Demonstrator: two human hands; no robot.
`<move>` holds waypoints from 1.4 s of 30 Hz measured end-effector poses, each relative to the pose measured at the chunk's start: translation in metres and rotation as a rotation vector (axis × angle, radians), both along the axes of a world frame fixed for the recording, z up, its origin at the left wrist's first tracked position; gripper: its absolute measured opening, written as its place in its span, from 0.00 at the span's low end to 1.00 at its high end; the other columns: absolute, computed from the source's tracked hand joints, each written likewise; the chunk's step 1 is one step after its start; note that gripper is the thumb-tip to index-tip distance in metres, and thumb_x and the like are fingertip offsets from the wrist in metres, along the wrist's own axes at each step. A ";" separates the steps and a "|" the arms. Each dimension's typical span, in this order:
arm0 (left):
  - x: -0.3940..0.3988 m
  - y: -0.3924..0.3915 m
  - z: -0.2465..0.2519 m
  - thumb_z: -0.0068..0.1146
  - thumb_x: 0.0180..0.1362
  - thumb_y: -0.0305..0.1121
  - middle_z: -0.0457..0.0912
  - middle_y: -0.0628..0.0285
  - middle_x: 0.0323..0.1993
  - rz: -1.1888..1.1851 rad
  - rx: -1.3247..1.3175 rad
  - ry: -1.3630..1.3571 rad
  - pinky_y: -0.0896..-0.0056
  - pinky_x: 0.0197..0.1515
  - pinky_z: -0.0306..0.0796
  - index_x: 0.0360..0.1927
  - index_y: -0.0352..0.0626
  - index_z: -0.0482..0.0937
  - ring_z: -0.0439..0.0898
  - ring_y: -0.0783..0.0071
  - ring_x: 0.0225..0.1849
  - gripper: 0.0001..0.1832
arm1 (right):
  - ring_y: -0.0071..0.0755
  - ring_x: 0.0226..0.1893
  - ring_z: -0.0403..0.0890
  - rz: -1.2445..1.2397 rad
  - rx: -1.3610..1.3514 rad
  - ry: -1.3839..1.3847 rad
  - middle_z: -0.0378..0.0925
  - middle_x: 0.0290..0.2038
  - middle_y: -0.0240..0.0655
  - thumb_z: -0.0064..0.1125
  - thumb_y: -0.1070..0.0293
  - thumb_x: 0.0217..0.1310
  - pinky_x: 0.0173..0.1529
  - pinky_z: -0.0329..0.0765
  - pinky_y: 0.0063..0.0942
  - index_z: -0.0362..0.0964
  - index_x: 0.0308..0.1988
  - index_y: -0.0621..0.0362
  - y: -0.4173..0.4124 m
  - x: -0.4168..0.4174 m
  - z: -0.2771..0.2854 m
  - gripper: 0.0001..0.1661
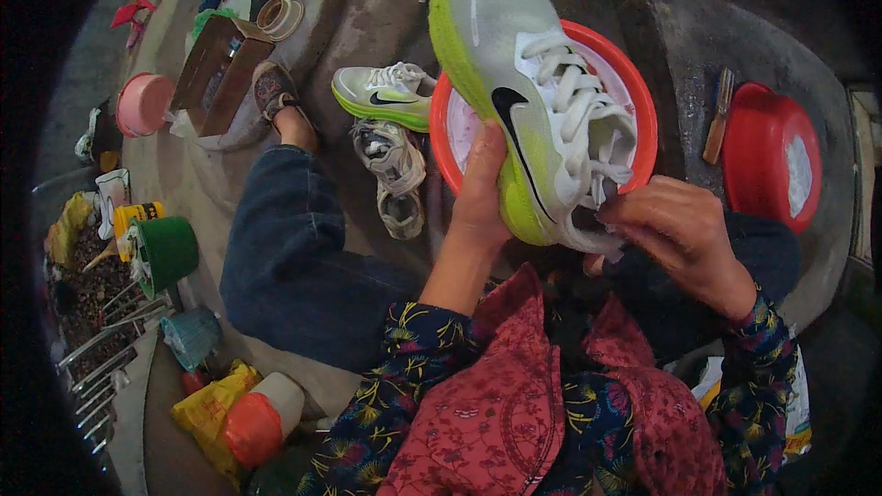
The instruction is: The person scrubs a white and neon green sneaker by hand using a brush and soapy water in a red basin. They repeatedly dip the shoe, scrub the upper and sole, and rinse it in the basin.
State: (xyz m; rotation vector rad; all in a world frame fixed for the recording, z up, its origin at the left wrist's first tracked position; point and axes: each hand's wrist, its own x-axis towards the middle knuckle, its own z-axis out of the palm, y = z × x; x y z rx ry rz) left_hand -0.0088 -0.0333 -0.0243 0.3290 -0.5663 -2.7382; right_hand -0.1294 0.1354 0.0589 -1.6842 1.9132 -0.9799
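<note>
My left hand [480,196] grips a grey and lime-yellow Nike running shoe [510,76] from its sole side, toe pointing away from me. White laces [575,93] run loosely over its tongue. At the heel collar, the fingers of my right hand [679,238] pinch something by the opening; what exactly they hold is partly hidden. Below the shoe stands a red-rimmed basin [641,103] with whitish, foamy contents. A matching Nike shoe [386,93] rests on the floor against the basin's left side. Nearer me lies a worn grey pair of sneakers [396,165].
An upturned red basin [765,155] leans at the right, beside a wooden-handled brush [719,117]. On the left are an open cardboard box [220,76], a pink bucket [145,103], a green bucket [165,251] and a yellow plastic bag [213,406].
</note>
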 end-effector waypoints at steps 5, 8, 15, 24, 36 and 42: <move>0.009 -0.003 -0.007 0.41 0.63 0.58 0.69 0.57 0.59 0.068 -0.058 -0.096 0.56 0.60 0.66 0.64 0.43 0.59 0.70 0.61 0.58 0.35 | 0.43 0.34 0.80 -0.072 -0.026 -0.101 0.79 0.33 0.40 0.60 0.77 0.49 0.37 0.76 0.34 0.75 0.40 0.62 0.000 0.026 -0.002 0.13; 0.005 -0.004 0.002 0.43 0.61 0.60 0.70 0.58 0.58 0.060 -0.075 -0.093 0.56 0.60 0.65 0.64 0.44 0.61 0.70 0.61 0.58 0.36 | 0.44 0.34 0.81 -0.168 -0.090 -0.044 0.79 0.34 0.41 0.60 0.77 0.50 0.37 0.77 0.35 0.75 0.42 0.62 -0.001 0.046 -0.001 0.15; 0.010 -0.008 0.003 0.39 0.66 0.53 0.68 0.54 0.59 0.063 -0.104 -0.104 0.57 0.59 0.68 0.64 0.41 0.57 0.71 0.61 0.58 0.32 | 0.42 0.35 0.79 0.003 -0.074 0.198 0.78 0.42 0.40 0.63 0.71 0.45 0.37 0.76 0.32 0.75 0.42 0.60 0.013 0.023 -0.009 0.20; 0.014 -0.007 0.001 0.41 0.63 0.58 0.68 0.56 0.60 0.043 -0.082 -0.118 0.56 0.62 0.63 0.64 0.42 0.60 0.69 0.60 0.60 0.35 | 0.39 0.36 0.78 0.047 -0.048 0.288 0.77 0.45 0.37 0.63 0.68 0.46 0.37 0.76 0.30 0.74 0.41 0.59 0.011 0.014 -0.007 0.19; 0.012 -0.008 0.000 0.40 0.61 0.62 0.65 0.60 0.63 0.230 -0.269 -0.126 0.55 0.63 0.60 0.66 0.46 0.57 0.66 0.61 0.62 0.38 | 0.37 0.26 0.76 -0.157 -0.106 0.177 0.71 0.25 0.34 0.61 0.67 0.49 0.27 0.72 0.33 0.74 0.42 0.57 -0.017 0.043 -0.012 0.17; -0.004 0.000 0.007 0.39 0.58 0.66 0.64 0.54 0.62 0.164 0.032 0.001 0.51 0.66 0.56 0.66 0.43 0.57 0.64 0.56 0.62 0.43 | 0.28 0.23 0.75 -0.180 -0.406 0.219 0.76 0.31 0.32 0.59 0.68 0.45 0.24 0.69 0.28 0.76 0.36 0.57 -0.022 0.052 -0.008 0.13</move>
